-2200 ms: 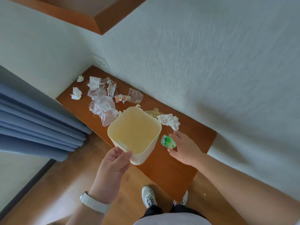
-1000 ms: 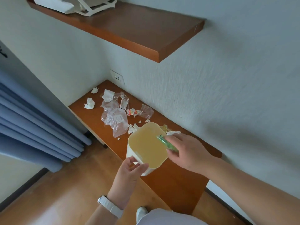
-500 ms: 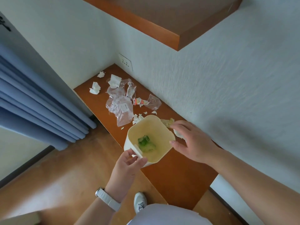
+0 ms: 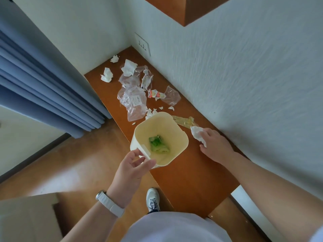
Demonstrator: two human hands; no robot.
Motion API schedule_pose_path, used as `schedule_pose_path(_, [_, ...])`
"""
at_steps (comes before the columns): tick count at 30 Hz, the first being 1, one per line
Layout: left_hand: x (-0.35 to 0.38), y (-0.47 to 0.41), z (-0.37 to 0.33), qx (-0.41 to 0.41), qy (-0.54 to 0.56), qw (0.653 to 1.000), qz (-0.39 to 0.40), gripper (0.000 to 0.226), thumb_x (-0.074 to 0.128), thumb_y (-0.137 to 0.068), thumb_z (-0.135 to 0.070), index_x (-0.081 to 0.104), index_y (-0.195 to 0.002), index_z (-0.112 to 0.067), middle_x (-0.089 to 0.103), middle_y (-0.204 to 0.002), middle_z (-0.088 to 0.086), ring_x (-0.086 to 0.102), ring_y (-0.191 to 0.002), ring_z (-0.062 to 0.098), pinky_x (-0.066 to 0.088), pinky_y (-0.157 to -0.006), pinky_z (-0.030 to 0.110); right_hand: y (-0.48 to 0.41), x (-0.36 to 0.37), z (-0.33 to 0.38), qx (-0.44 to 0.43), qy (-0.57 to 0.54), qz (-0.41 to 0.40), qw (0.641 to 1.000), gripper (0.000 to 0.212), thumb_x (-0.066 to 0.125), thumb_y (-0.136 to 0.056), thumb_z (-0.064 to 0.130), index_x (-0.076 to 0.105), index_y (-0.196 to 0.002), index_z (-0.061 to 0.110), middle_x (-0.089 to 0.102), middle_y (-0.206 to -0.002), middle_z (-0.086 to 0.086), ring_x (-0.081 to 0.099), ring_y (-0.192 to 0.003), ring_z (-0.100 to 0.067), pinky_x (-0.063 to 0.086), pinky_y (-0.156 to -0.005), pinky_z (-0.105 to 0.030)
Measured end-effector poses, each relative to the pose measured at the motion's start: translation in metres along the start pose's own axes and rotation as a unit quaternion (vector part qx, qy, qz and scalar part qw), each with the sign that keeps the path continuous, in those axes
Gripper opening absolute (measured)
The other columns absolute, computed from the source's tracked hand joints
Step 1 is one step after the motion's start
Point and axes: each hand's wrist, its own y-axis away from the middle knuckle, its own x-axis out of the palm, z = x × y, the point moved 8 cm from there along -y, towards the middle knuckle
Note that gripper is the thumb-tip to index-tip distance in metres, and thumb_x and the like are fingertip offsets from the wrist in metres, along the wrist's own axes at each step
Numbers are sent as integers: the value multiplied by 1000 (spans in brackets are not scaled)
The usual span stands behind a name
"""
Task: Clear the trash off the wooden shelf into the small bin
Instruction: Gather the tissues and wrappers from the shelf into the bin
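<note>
the crumpled green foil wrapper (image 4: pixel 158 144) that the right grip (image 4: pixel 215 147) carried over the rim a second ago now lies on the bottom of the small cream square plastic bin (image 4: pixel 164 125). it is the only thing in there. the right grip has since let go and crossed to the wall edge of the brown wooden shelf (image 4: pixel 192 172), where its fingers and thumb are now clenched on a crumpled white tissue (image 4: pixel 195 134). the tissue looks still down on the wood, not yet lifted.

the left grip (image 4: pixel 131 169), with a white watch strap (image 4: pixel 110 205) at the wrist, is grasping the bin's near rim as it was before, thumb over the lip. the bin sits at the shelf's front edge, about midway along, with its near corner out past that edge. whether it rests on the wood or is partly held up i cannot tell.

so one piece is cleared, a second is in hand, and most of the job is left. just beside the tissue, toward the far end, lies a flattened yellowish clear wrapper (image 4: pixel 183 120). beyond the bin are wrinkled clear plastic bags (image 4: pixel 132 100), a small red and white packet (image 4: pixel 154 93), white paper scraps (image 4: pixel 153 110) touching the bin's far side, and white paper wads (image 4: pixel 106 77) toward the far corner.

the trash looks light, thin and crushable. the clear film should be easy to pinch, the small scraps fiddly.
</note>
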Motion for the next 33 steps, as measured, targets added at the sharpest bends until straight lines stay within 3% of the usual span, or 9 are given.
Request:
schedule_pose_path(6, [13,-2,-7,5,-8,1000,-2,59,84,-65,-30,66,-118,-12,84,-105,2,80,-94,16,60,-73,15,0,15,-9,17,22,23,999,34,61,-87,26,52,-119,20,54,-113,0,50,-97,-16,48,-68,-23])
schedule_pose_path(12, [15,-8,-5,-7,-38,999,8,37,81,-86,-12,65,-120,-13,84,-104,1,80,-94,14,60,-73,15,7,14,-15,39,2,28,999,26,53,-91,19,57,-117,19,52,-97,4,44,-84,-12,32,-57,-19])
schedule_pose_path(15, [18,-10,-7,-6,-48,999,17,34,79,-89,-13,65,-119,-14,84,-103,1,80,-93,14,60,-78,21,12,-1,-18,66,-20,-8,998,25,55,-90,17,61,-114,17,51,-90,5,47,-78,-12,31,-54,-17])
schedule_pose_path(20, [17,-8,-12,-1,-54,998,24,34,79,-88,-17,65,-120,-17,84,-102,-1,80,-94,15,56,-89,31,20,-62,5,49,-49,-117,991,23,61,-86,20,67,-108,16,63,-98,2,55,-79,-15,22,-52,-13])
schedule_pose_path(27, [8,2,-9,8,-63,997,50,42,82,-82,-24,65,-121,-18,84,-103,0,80,-96,17,58,-92,36,44,-139,88,-53,-115,-231,965,20,67,-81,15,62,-101,14,60,-95,3,51,-79,-9,40,-62,-14])
schedule_pose_path(29, [4,7,-6,10,-66,996,56,52,83,-74,-33,65,-120,-19,83,-107,1,79,-99,19,59,-92,36,50,-142,120,-92,-126,-213,965,21,67,-82,15,63,-103,14,61,-99,3,53,-83,-9,49,-66,-20])
schedule_pose_path(33, [-6,10,3,5,-60,996,71,54,84,-70,-38,66,-119,-21,83,-109,1,78,-102,20,59,-94,37,54,-127,171,-138,-129,-127,974,26,60,-89,23,61,-114,17,59,-104,7,53,-84,-7,52,-69,-24])
